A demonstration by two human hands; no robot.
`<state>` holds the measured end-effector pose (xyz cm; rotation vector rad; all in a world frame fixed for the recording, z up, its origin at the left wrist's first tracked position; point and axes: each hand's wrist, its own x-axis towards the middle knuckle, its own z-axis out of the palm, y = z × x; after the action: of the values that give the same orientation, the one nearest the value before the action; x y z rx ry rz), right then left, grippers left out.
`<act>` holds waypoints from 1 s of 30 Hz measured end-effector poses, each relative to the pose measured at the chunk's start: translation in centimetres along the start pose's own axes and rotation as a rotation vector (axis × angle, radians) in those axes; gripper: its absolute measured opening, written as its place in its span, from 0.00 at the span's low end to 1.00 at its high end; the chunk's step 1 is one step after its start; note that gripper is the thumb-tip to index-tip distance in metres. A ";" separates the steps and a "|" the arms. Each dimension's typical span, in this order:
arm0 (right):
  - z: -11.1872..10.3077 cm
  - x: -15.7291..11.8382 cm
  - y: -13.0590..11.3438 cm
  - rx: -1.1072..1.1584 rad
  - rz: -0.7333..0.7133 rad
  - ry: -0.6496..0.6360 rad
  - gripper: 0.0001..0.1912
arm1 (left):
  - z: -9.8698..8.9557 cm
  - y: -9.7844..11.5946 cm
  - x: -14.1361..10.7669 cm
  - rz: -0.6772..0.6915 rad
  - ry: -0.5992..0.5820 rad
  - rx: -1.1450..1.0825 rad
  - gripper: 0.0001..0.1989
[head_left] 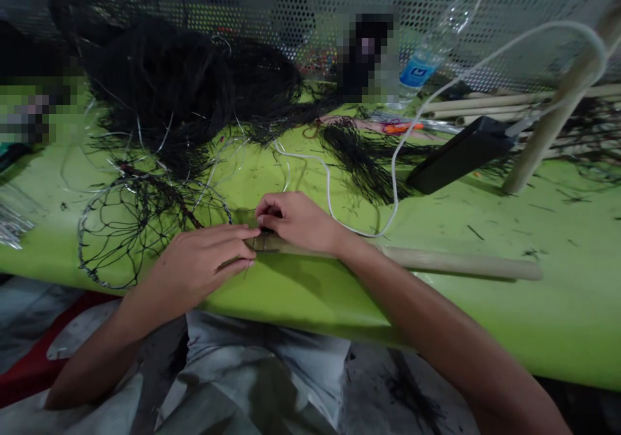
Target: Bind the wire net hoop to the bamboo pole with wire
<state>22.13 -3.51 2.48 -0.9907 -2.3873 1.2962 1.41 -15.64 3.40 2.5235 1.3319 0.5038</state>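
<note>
Head view: the wooden pole [460, 263] runs left to right along the near side of the green table [543, 331], its long axis almost level and its far right tip sloping slightly nearer. From the grip, the pole's length extends right; both hands are at its left end, and the right forearm crosses above it. The left hand [198, 260] lies with fingers spread over that end (whether it clamps or only steadies, I cannot tell). The right hand [303, 224] has thumb and forefinger pinched together at the dark binding [264, 241]; what sits between them is too small to tell. Counted: one pole under the hands, one leaning pole [557, 118] at far right, one netted hoop [80, 241] at left, one bottle [416, 72], one black device [460, 153], one white cable [394, 163], one large heap of black netting [160, 79], and several thin poles [478, 106], too overlapped to count.
</note>
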 end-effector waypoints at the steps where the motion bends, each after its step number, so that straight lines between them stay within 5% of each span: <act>1: 0.0 0.1 -0.1 -0.006 0.004 0.001 0.07 | 0.1 0.0 0.0 0.005 0.022 -0.010 0.11; 8: 0.8 0.5 -0.3 0.011 0.060 0.050 0.08 | 0.4 -0.1 0.2 -0.130 0.086 -0.104 0.15; 15: 0.9 0.3 -0.2 0.033 0.063 0.061 0.07 | -1.0 -0.3 1.9 -0.340 -0.043 -0.254 0.17; 24: 1.1 0.1 -0.3 0.068 0.086 0.085 0.07 | -1.1 0.4 0.1 -0.192 -0.063 -0.089 0.18; 30: 1.2 -0.1 -0.3 0.094 0.060 0.070 0.07 | -0.5 -0.3 1.6 -0.323 0.016 -0.215 0.17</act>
<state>21.44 -4.43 2.05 -1.0697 -2.2396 1.3579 1.81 -14.16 4.07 2.0858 1.5612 0.5638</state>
